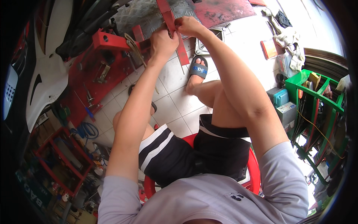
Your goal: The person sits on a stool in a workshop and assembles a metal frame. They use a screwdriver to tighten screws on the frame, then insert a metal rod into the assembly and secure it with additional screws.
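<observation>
Both arms reach forward to a long red metal bar (182, 54) that runs away from me beside a checkered metal plate (138, 16). My left hand (164, 43) is on the bar's left side, its fingers bent and closed against it. From the right, my right hand (189, 27) meets it with curled fingers pressed to the bar. The fingertips of the two hands almost touch, and whatever small thing lies between them is hidden. A red bracket with a round hole (108, 40) sits left of my left hand.
A white motorcycle panel (50, 71) stands at the left above a red platform (80, 87). My feet rest on the tiled floor (171, 89), one in a dark slide sandal (198, 67). At right are a green tool rack (315, 89), a teal box (280, 98) and rags (291, 41).
</observation>
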Demonstrator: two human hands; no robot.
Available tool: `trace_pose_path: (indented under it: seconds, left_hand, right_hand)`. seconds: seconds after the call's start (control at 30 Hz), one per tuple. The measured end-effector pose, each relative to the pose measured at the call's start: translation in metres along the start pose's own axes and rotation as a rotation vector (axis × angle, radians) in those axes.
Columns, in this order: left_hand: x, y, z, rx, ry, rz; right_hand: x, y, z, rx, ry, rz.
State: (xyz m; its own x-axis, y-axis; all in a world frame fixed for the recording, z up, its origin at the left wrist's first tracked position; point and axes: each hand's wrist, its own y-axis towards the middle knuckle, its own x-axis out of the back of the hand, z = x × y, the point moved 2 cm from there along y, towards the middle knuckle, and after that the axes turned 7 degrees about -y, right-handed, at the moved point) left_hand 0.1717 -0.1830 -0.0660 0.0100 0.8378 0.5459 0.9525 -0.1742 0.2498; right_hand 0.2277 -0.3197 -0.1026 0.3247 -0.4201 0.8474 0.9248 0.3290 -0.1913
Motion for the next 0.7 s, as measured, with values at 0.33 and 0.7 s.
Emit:
trace_pose_path:
  seconds: [0.33,0.7]
  left_hand:
    - [0.003,-0.001,0.002,0.016,0.03,0.0]
    - [0.001,-0.001,-0.003,0.006,0.018,-0.028]
  right_hand:
    - [0.012,-0.003,0.008,-0.274,0.337,0.279]
    - [0.001,0.005,-0.006,-0.299,0.586,0.3]
